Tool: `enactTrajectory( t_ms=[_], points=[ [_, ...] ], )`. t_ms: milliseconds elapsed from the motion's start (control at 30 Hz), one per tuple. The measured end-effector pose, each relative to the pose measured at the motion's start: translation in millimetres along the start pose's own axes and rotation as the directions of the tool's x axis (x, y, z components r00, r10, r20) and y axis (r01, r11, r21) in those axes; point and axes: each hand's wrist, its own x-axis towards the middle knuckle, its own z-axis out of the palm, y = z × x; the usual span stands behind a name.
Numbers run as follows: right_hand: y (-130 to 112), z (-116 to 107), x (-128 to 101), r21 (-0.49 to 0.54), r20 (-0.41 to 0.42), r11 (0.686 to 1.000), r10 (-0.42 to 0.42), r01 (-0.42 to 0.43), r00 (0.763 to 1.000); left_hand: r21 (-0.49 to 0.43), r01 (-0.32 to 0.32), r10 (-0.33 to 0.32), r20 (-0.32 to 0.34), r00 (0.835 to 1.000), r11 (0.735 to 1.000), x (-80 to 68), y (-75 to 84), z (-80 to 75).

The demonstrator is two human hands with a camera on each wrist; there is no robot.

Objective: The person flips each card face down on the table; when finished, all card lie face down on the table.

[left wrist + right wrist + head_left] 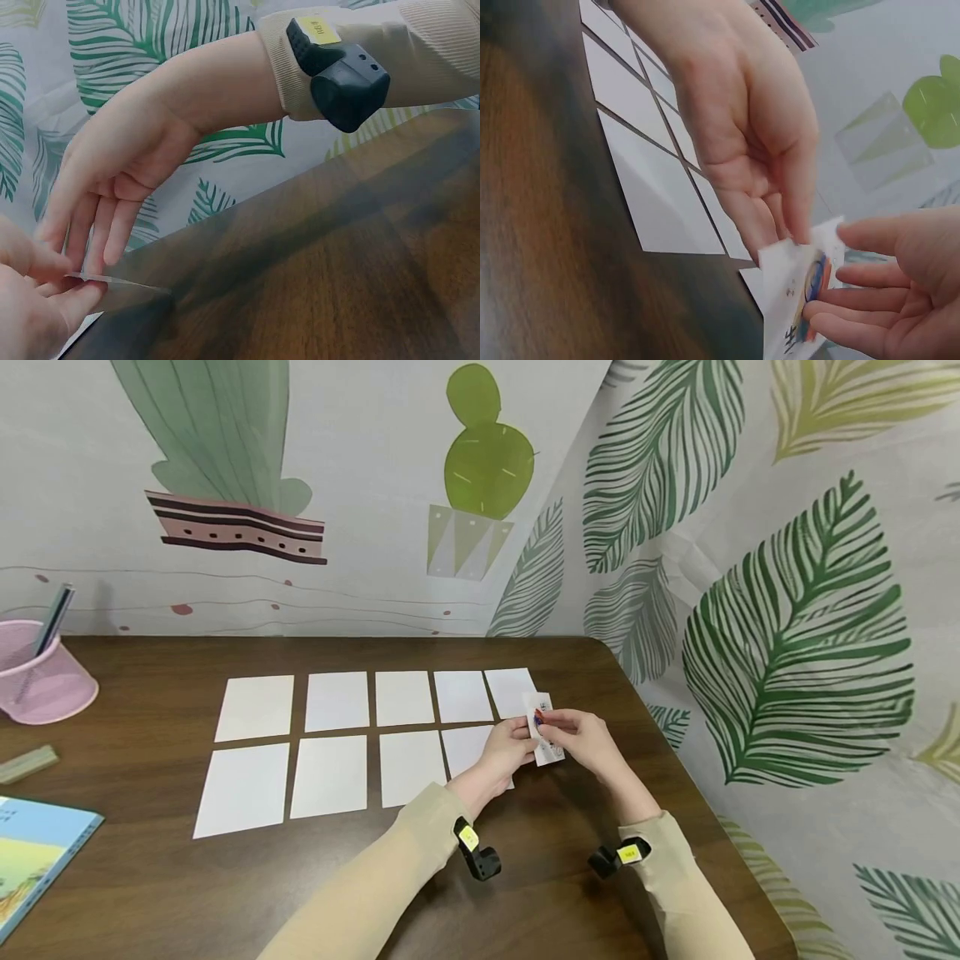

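Observation:
Both hands hold one small picture card [545, 732] just above the dark wooden table [555, 877], near its right side. My left hand [522, 742] pinches the card's left edge. Fingertips of my right hand [550, 721] hold it from the right. In the right wrist view the card [801, 294] shows a colourful drawing and some print, tilted between the left hand [769, 240] and the right hand [832, 289]. The left wrist view shows the card [124, 283] edge-on under the right hand's straight fingers [94, 240]. White face-down cards [337, 700] lie in two rows to the left.
A pink mesh cup [47, 681] with pens stands at the far left, with a small greenish block [27, 763] and a picture book [33, 856] in front of it. Leaf-print curtains [795, 635] hang beyond the table's right edge.

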Motion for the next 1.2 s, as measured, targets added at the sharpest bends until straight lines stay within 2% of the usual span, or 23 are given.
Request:
enactTrajectory(
  t_ms=[133,333,467,600,767,867,933,1033,1100,1200],
  points=[
    [-8,2,0,-0.006,-0.029,1.000,0.008,-0.008,1.000,0.000,-0.039,0.039,0.032,0.999,0.999,-3.5,0.7,-0.6],
    [-21,1,-2,-0.115,-0.166,0.993,-0.039,0.020,0.985,0.024,-0.109,0.110,-0.011,0.994,0.994,-7.4,0.8,2.7],
    [-29,-1,-6,-0.143,-0.225,0.990,-0.042,0.010,0.974,0.016,-0.124,0.124,-0.016,0.992,0.992,-8.8,2.7,6.9],
    [-35,-3,-8,-0.144,-0.253,0.989,-0.030,-0.007,0.967,0.022,-0.120,0.120,0.001,0.993,0.993,-9.3,3.7,9.1],
    [-30,-8,-6,-0.208,-0.254,0.978,-0.064,0.010,0.965,0.044,-0.110,0.109,0.021,0.994,0.993,-8.5,1.8,7.0],
    [-19,-14,-1,-0.216,-0.224,0.976,-0.055,0.005,0.973,0.046,-0.102,0.103,-0.021,0.994,0.994,-6.4,-0.1,3.4],
    [-10,-19,3,-0.151,-0.181,0.988,-0.005,-0.023,0.983,0.042,-0.091,0.094,-0.079,0.992,0.995,-4.7,-1.3,0.0],
    [5,-25,7,0.021,-0.095,0.994,0.111,-0.109,0.989,0.032,-0.075,0.079,-0.169,0.982,0.997,-1.8,-3.8,-6.3],
    [13,-28,9,0.137,-0.027,0.976,0.172,-0.167,0.985,0.048,-0.070,0.078,-0.199,0.977,0.996,-0.9,-5.3,-10.7],
    [23,-30,9,0.239,0.065,0.948,0.200,-0.210,0.978,0.059,-0.055,0.065,-0.189,0.980,0.997,0.0,-7.3,-16.1]
  ],
)
